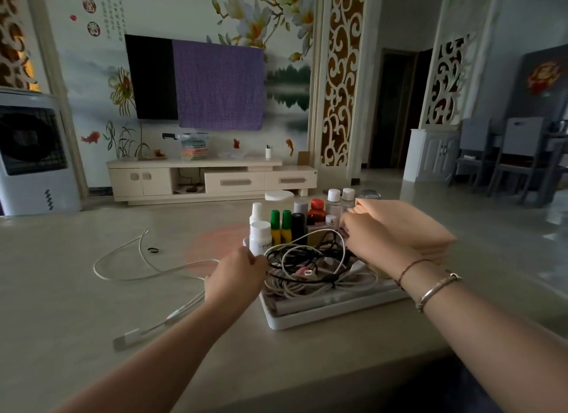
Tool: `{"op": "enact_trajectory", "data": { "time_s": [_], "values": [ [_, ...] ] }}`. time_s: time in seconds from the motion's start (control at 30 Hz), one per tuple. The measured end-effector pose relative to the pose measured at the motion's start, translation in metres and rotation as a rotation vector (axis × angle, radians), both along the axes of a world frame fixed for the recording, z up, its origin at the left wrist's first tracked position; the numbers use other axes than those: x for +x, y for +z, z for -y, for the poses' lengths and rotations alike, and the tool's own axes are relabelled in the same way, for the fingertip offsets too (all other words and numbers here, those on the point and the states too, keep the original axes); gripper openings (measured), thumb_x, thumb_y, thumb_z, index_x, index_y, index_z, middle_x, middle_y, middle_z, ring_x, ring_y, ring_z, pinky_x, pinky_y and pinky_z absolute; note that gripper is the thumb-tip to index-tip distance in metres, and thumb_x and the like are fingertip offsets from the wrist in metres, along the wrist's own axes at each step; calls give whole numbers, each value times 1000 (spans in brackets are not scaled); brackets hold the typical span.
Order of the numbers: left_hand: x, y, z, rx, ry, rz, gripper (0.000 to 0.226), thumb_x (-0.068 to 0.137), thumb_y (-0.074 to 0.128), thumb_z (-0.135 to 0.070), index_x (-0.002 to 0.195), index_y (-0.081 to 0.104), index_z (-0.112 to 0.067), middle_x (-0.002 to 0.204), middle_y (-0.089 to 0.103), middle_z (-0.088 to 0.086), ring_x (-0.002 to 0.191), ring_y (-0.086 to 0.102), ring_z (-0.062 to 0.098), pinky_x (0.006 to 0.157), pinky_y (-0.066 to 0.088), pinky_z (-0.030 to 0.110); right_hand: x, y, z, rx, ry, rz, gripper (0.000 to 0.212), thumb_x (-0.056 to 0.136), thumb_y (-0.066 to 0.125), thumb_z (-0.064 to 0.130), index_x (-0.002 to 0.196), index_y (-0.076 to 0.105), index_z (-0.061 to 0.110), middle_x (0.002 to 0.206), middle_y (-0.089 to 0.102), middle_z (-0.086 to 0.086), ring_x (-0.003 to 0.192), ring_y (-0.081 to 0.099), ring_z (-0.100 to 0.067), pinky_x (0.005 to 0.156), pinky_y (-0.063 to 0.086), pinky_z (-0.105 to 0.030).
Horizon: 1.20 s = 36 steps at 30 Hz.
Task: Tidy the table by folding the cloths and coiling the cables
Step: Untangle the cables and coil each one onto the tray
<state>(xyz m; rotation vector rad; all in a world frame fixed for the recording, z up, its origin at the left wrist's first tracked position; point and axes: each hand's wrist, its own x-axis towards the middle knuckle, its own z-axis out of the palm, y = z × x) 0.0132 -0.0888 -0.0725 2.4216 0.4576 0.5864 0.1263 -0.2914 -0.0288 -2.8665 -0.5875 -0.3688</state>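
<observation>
A white tray (307, 320) on the table holds a tangle of black and white cables (307, 265). My left hand (236, 274) grips the left edge of that bundle. My right hand (372, 237) has its fingers curled at the bundle's right side, pinching a cable loop. A folded peach cloth (408, 225) lies stacked just behind my right hand. A loose white cable (129, 259) sprawls on the table to the left, its plug (126, 339) near the front.
Several small bottles (285, 225) stand at the tray's back edge. A small black ring (152, 250) lies by the loose cable. The table's front edge (307, 379) is close to me. Beyond are a TV stand, a fan unit and chairs.
</observation>
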Motion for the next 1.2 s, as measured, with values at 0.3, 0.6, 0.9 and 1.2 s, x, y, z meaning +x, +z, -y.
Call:
{"op": "enact_trajectory", "data": {
  "time_s": [0.3,0.6,0.9,1.2],
  "values": [
    [-16,6,-75,-72,143,-11,20,88,47,-22,70,50,-14,74,58,4,79,55,29,80,44,35,-60,22,-81,285,398,99,32,90,45,-6,101,66,14,106,66,0,89,60,-8,78,50,-20],
    [-69,1,-174,-192,23,-168,21,85,66,-39,81,62,-19,82,63,-1,69,54,11,59,40,22,-84,-16,-220,162,653,-150,34,84,43,-2,86,69,20,95,72,-1,91,64,-18,84,52,-31],
    [-93,-4,-182,-144,-479,-341,29,68,85,-38,83,63,-26,63,51,-19,51,42,-6,51,34,9,-66,-50,-262,295,567,-259,40,78,39,-4,74,70,21,81,70,-1,67,57,-9,60,42,-19],
    [-85,6,-206,175,-433,-355,14,79,75,-24,74,62,-28,82,54,-15,72,50,2,62,38,8,-73,-50,-247,321,561,-289,30,80,49,5,69,68,24,60,51,8,52,47,6,51,36,-10]
  ]
}}
